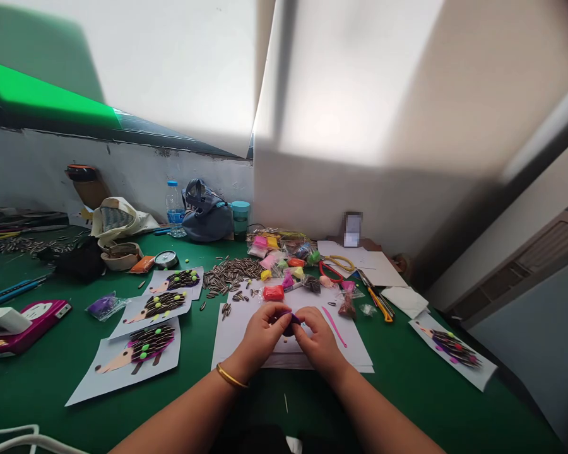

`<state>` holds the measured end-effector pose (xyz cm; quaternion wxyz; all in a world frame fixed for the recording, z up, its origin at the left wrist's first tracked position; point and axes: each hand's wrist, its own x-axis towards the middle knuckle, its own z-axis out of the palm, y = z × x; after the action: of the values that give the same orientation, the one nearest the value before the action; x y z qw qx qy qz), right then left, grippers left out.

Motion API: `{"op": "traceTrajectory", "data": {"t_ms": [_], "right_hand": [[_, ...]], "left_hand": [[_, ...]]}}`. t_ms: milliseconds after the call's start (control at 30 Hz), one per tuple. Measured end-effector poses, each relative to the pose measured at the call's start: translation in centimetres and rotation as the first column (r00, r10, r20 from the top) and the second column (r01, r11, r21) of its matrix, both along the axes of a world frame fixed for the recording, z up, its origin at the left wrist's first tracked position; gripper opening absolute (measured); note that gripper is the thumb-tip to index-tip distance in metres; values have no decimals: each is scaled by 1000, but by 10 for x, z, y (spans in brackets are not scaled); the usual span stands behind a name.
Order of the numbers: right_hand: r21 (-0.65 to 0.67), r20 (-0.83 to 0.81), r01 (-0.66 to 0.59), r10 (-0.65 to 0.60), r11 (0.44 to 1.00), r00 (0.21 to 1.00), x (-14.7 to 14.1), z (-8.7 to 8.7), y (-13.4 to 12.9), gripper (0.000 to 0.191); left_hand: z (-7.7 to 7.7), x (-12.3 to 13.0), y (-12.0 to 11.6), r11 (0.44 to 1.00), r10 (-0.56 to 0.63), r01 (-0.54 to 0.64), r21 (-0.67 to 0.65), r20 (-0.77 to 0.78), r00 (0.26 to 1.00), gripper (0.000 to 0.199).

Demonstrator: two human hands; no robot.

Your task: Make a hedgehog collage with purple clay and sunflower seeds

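Observation:
Both hands meet over a stack of white paper [236, 360], pinching a small dark purple lump that looks like modelling clay [291, 328]. My left hand [266, 333] grips its left side with thumb and fingers. From the right, my right hand [318, 337] presses its fingers and thumb on the same piece. Just beyond them lies a red clay pack [273, 293]. A pink modelling tool [334, 326] rests on the paper to the right. A pile of sunflower seeds [231, 275] spreads behind the paper on the left.
Hedgehog pictures with seed spines [142, 353] lie at left, another [454, 350] at right. Bagged coloured clay [284, 252], scissors [383, 306] and a phone [353, 230] are behind. A water bottle [174, 211], blue bag [208, 217] and power strip [33, 321] stand leftward on the green table [199, 410].

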<state>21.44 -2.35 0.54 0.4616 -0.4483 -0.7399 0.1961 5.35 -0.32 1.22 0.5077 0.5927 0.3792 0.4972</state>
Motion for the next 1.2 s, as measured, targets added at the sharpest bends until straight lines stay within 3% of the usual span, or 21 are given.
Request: {"op": "traceTrajectory", "data": {"t_ms": [133,300,467,700,800,933,1067,1200], "right_hand": [[18,36,29,-29,999,999,0,-2,1,13],[29,-15,52,-51,998,999,1,-4,2,8],[30,8,44,-44,999,999,1,-6,3,8],[6,25,2,-2,1000,1000,0,-6,2,7],[6,45,15,-15,1000,999,0,-5,2,10],[6,68,16,-17,1000,998,-1,-4,1,10],[8,-12,31,-31,999,999,0,-3,2,9],[17,-25,36,-35,999,999,1,-4,3,10]], "left_hand": [[-3,-1,0,991,43,-27,132,-119,992,16],[-4,-1,2,999,18,-15,47,-58,998,19],[-6,-3,2,973,88,-42,227,-195,977,18],[-7,-4,5,984,87,-64,168,-133,987,17],[-4,-4,4,981,85,-57,184,-151,985,30],[-4,-3,2,983,64,-30,182,-184,981,14],[-6,-3,3,992,78,-64,111,-127,989,20],[-5,-3,3,983,93,-67,169,-150,984,26]]}}
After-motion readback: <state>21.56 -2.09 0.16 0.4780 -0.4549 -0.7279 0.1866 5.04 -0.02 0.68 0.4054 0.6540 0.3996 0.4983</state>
